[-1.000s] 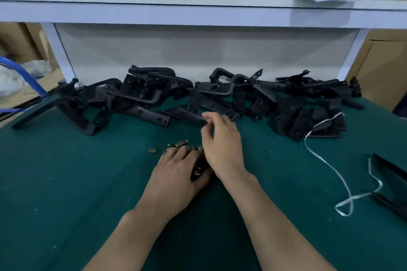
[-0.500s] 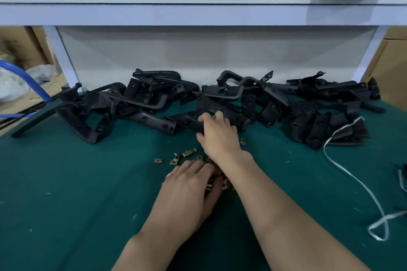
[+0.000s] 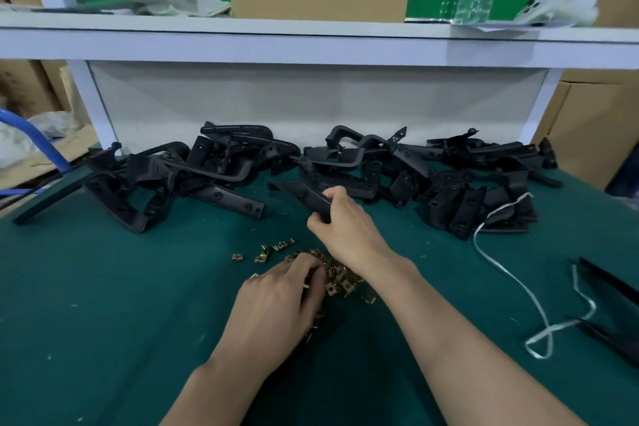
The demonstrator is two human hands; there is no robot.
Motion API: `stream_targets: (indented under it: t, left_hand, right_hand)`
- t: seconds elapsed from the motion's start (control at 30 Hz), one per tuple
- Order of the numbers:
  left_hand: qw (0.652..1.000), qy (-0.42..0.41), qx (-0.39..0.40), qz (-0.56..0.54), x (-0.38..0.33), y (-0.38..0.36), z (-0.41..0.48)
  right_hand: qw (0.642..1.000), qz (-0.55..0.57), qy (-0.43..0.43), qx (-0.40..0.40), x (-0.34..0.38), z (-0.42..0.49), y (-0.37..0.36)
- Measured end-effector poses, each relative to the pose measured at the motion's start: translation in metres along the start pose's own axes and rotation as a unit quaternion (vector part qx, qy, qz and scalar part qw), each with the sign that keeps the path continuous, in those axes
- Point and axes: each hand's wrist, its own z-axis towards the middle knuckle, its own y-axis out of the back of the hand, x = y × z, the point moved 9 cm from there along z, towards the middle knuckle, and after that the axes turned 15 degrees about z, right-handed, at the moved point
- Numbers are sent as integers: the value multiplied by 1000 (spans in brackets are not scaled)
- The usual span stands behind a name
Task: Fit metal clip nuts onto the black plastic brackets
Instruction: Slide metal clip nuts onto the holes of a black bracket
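**Hands at the clip nuts and one bracket**

On the green worktop (image 3: 103, 322) the left hand (image 3: 276, 297) lies over the heap of clip nuts (image 3: 342, 282), fingers curled into it; whether it pinches one I cannot tell; just beyond, the right hand (image 3: 345, 230) grips the near end of a black bracket (image 3: 301, 191); behind lies the bracket pile (image 3: 449, 166).

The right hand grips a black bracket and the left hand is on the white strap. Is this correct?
Partly. In the head view the left hand is on the clip nuts, fingers curled, not the strap. The right hand does grip a bracket.
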Motion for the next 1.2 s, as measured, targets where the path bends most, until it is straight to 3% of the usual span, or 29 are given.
stream_targets:
  t: [0.2, 0.33, 0.43, 0.57, 0.67, 0.8, 0.87, 1.0, 1.1, 1.2]
  left_hand:
    - [1000, -1, -1, -6, -2, 7, -5]
    - [1000, -2, -5, -15, -1, 14, -10]
    - [1000, 3, -10, -22, -1, 20, -14]
    - [1000, 15, -14, -22, -1, 23, -18]
    - [999, 32, 2, -24, 2, 22, -23]
    - [998, 56, -18, -16, 3, 31, -25]
    - [990, 108, -34, -86, 5, 36, -28]
    - [896, 222, -23, -383, -15, 20, -36]
    - [848, 217, 39, -482, -42, 2, -39]
    - [818, 220, 76, -527, -49, -10, -43]
  right_hand:
    - [971, 209, -1, -120, -16, -57, 61]
    - [880, 408, -94, -222, -60, -100, 92]
    - [801, 537, -159, -209, -85, -128, 89]
    - [778, 582, -169, -164, -98, -151, 88]
    - [780, 589, -160, -138, -96, -155, 89]
    - [809, 558, -153, -99, -90, -155, 88]
    - [815, 549, -155, -98, -93, -155, 91]
    - [853, 482, -168, -104, -102, -153, 103]
    - [874, 437, -173, -123, -102, -156, 112]
    - [926, 293, -154, -181, -103, -163, 129]
